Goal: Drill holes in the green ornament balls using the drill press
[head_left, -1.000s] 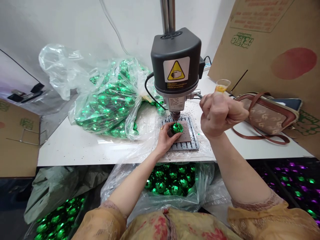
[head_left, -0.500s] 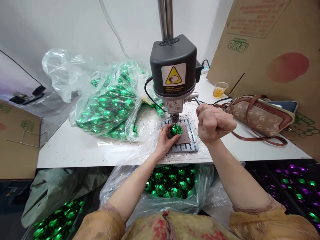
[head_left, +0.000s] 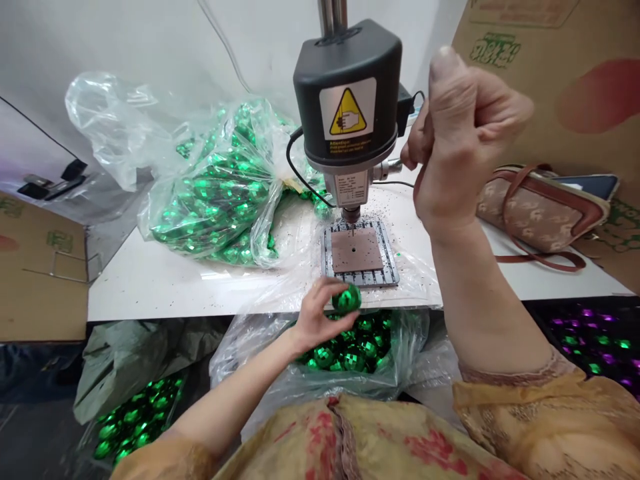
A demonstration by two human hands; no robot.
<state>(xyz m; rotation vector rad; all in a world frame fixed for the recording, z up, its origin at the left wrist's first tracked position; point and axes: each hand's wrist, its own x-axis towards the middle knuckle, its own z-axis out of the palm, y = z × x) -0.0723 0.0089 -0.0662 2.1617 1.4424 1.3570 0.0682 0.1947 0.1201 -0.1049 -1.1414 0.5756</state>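
Observation:
Between thumb and fingers, my left hand [head_left: 323, 313] holds a shiny green faceted ball [head_left: 347, 299]. It is at the table's front edge, above an open plastic bag of similar balls [head_left: 353, 357]. My right hand [head_left: 465, 140] is closed in a raised fist beside the drill press [head_left: 349, 93], at the feed lever; the fingers hide the lever itself. Below the chuck, the thin drill bit [head_left: 353, 230] stands over a brown square pad [head_left: 357, 252] with a dark hole. The pad lies on the slotted metal base [head_left: 391, 267].
A large clear bag of green balls [head_left: 215, 207] sits left of the press. At right are a patterned handbag [head_left: 540, 213] and a tall cardboard box [head_left: 560, 80]. Dark shavings dot the white table [head_left: 150, 287]. More balls stand low at left [head_left: 137, 417] and right [head_left: 590, 340].
My left hand has drawn the ball off the pad toward me, to the table's front edge. My right fist has risen up and to the right beside the press.

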